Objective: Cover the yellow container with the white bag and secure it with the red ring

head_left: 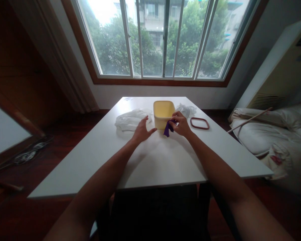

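Observation:
A yellow square tub (162, 124) without a cover stands on the white table (100, 157), its inside facing me. At its front right corner, my right hand (180, 124) pinches a small purple cloth (168, 128), which hangs down in front of the tub wall. My left hand (142, 130) is beside the tub's left side, thumb and fingers spread, with nothing in it. Whether the left thumb touches the tub I cannot tell.
A crumpled white cloth or bag (131, 119) lies left of the tub. Behind my right hand sits a crumpled clear plastic bag (187, 109). A reddish-brown rounded frame (199, 123) lies at the right. Beyond the table's right edge is a covered seat (256, 130) with a stick (251, 119).

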`<state>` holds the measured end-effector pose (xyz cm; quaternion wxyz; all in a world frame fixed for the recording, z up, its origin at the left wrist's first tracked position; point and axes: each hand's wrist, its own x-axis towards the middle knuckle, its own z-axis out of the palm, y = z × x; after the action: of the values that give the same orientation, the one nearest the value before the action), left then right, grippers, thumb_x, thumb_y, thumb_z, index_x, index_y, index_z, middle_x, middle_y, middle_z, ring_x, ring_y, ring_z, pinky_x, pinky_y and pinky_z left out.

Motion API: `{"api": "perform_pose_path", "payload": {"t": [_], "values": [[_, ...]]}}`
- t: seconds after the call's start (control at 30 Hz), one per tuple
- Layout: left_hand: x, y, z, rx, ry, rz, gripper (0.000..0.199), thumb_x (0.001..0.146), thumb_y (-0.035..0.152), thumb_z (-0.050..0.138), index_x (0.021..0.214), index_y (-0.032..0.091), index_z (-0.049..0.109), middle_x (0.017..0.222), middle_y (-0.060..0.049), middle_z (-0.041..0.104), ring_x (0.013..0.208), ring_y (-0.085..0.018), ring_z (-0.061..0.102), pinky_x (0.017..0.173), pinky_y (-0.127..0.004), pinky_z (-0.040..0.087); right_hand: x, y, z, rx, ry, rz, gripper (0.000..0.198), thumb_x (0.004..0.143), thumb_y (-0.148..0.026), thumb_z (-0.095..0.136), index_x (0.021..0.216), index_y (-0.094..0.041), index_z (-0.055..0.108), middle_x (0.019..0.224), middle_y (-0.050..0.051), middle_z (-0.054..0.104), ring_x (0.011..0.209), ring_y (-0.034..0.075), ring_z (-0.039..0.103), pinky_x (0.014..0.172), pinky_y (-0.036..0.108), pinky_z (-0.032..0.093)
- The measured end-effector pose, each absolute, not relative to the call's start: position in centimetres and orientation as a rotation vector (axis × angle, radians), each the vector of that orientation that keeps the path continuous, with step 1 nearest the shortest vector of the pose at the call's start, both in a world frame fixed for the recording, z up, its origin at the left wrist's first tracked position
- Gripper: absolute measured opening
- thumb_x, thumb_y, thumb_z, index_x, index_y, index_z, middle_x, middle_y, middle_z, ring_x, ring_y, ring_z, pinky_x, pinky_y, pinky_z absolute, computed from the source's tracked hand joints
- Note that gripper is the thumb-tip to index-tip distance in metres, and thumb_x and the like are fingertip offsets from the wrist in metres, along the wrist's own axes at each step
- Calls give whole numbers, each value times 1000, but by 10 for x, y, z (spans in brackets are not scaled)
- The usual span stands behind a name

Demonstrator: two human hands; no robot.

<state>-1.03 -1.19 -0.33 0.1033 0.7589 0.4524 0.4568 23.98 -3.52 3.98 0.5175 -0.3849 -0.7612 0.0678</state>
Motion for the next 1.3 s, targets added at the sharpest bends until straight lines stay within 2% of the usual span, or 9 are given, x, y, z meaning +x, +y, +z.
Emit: {"api": "perform_pose_path", "payload": {"t": [0.17, 0.4, 0.6, 0.77, 0.9, 1.03, 1.13, 1.23, 1.3], "values": [[-24, -10, 13, 2408, 1330, 1450, 120, 63, 66, 78, 154, 15, 18, 156, -24, 29, 143, -40, 31, 116, -56, 29, 238, -35, 37, -829, -1918, 248, 5, 76, -23, 65, 75, -20, 69, 95, 6, 57, 87, 18, 58, 77, 34, 53], [-43, -7, 20, 2563, 1197, 1347, 140, 53, 71, 80, 156, 17, 3, 161, -25, 14, 148, -43, 19, 118, -59, 23, 232, -38, 36, -764, -1948, 396, 8, 76, -27, 65, 74, -19, 66, 93, 6, 58, 82, 18, 56, 73, 34, 50], [-47, 1, 14, 2551, 1169, 1325, 148, 47, 68, 84, 157, 15, -1, 160, -26, 16, 146, -46, 21, 117, -61, 23, 226, -44, 37, -722, -1959, 504, 18, 80, -36, 64, 72, -19, 64, 92, 7, 58, 83, 19, 56, 73, 35, 49], [-49, 2, 17, 2629, 1127, 1366, 157, 42, 71, 84, 155, 12, -8, 157, -29, 17, 144, -49, 21, 116, -63, 22, 221, -48, 36, -653, -1988, 522, 18, 83, -36, 62, 76, -19, 64, 94, 7, 58, 83, 19, 56, 74, 35, 48], [-49, -2, 21, 2688, 1055, 1426, 151, 45, 66, 86, 155, 14, -4, 152, -25, 27, 141, -44, 29, 115, -59, 30, 219, -50, 35, -636, -2000, 521, 18, 82, -36, 63, 77, -19, 66, 95, 8, 60, 84, 19, 58, 74, 34, 49], [-45, -6, 25, 2776, 1006, 1468, 141, 51, 59, 86, 155, 16, 0, 148, -22, 31, 138, -41, 33, 114, -56, 34, 224, -52, 41, -717, -2049, 570, 17, 82, -34, 62, 80, -18, 68, 96, 9, 67, 81, 19, 61, 71, 32, 49], [-41, -8, 26, 2860, 994, 1452, 138, 53, 55, 86, 155, 16, 1, 147, -22, 32, 138, -41, 34, 113, -58, 34, 236, -45, 47, -869, -1917, 522, 20, 81, -35, 60, 77, -17, 67, 80, 6, 68, 70, 16, 60, 65, 29, 47], [-38, -11, 25, 2916, 1011, 1421, 137, 53, 49, 86, 155, 16, 1, 149, -23, 31, 139, -42, 33, 113, -58, 35, 261, -29, 47, -1121, -1587, 407, 25, 78, -38, 57, 65, -17, 61, 57, 0, 57, 55, 14, 52, 54, 26, 42], [-35, -13, 24, 2948, 1028, 1399, 136, 53, 47, 86, 155, 16, 2, 150, -23, 31, 139, -43, 33, 113, -58, 34, 282, -17, 44, -1342, -1399, 453, 26, 78, -37, 54, 64, -17, 61, 52, 0, 55, 49, 15, 52, 50, 25, 40]]}}
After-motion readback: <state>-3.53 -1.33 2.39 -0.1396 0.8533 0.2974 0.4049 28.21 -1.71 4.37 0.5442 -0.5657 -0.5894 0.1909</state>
